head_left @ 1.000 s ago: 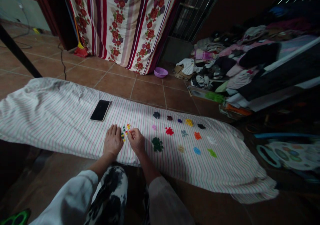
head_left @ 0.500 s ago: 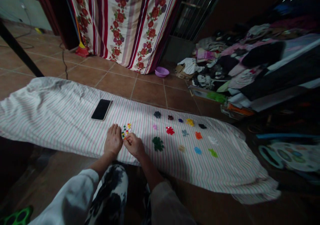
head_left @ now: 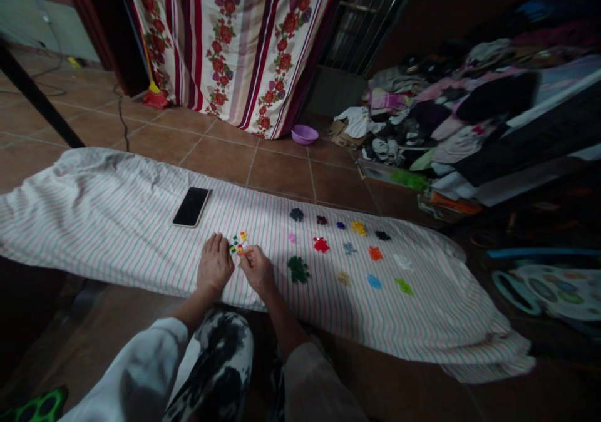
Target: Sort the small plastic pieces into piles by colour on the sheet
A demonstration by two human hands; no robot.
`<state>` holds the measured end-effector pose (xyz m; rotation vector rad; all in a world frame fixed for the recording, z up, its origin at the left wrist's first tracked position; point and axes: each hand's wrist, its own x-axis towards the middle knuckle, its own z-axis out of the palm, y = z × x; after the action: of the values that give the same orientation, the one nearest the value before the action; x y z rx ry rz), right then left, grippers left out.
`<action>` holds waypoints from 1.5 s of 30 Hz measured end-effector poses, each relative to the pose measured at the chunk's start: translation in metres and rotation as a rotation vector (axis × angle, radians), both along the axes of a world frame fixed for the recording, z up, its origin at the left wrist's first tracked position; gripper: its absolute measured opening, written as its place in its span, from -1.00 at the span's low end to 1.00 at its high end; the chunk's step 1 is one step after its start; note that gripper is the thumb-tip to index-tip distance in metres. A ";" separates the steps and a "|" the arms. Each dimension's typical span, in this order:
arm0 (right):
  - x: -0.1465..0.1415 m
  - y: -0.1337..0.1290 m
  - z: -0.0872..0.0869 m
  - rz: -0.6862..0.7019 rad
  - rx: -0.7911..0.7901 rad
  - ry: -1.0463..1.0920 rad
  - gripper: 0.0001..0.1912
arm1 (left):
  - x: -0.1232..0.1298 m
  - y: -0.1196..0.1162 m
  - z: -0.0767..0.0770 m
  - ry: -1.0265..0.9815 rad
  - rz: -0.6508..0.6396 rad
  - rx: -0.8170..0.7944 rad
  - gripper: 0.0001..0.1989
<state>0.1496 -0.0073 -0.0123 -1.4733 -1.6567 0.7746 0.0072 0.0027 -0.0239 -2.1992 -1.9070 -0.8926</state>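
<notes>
A small group of mixed coloured pieces (head_left: 238, 242) lies on the striped cloth (head_left: 117, 221). My left hand (head_left: 215, 263) rests flat on the cloth just left of the group, fingers side by side and nothing seen in it. Right of it, my right hand (head_left: 256, 268) is pinched at the group's near edge, with a small orange piece (head_left: 241, 253) at its fingertips. Several piles sorted by colour lie further right, among them dark green (head_left: 298, 270), red (head_left: 321, 244), yellow (head_left: 359, 228), orange (head_left: 375, 253), blue (head_left: 374, 281) and lime green (head_left: 403, 285).
A black phone (head_left: 191, 206) lies on the cloth beyond my left hand. On the tiled floor past the cloth stands a purple bowl (head_left: 305, 134), near a floral curtain (head_left: 253, 46). Heaped clothes (head_left: 441, 109) fill the right side.
My right hand has shifted slightly right and up, away from my left hand, uncovering a little more cloth between them. The view has moved slightly.
</notes>
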 end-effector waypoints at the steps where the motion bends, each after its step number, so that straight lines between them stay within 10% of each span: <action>1: 0.000 0.000 0.000 -0.015 0.006 0.006 -0.90 | 0.000 0.000 0.000 0.004 -0.001 -0.004 -0.66; 22: -0.001 0.006 -0.004 -0.134 0.191 -0.011 -0.85 | 0.000 0.002 0.000 0.012 -0.013 0.046 -0.70; 45: 0.002 0.007 -0.007 -0.111 0.042 0.008 -0.84 | 0.001 0.000 0.001 -0.021 -0.001 -0.013 -0.66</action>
<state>0.1519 0.0001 -0.0192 -1.5168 -1.5620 0.6802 0.0087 0.0026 -0.0229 -2.2065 -1.9272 -0.9095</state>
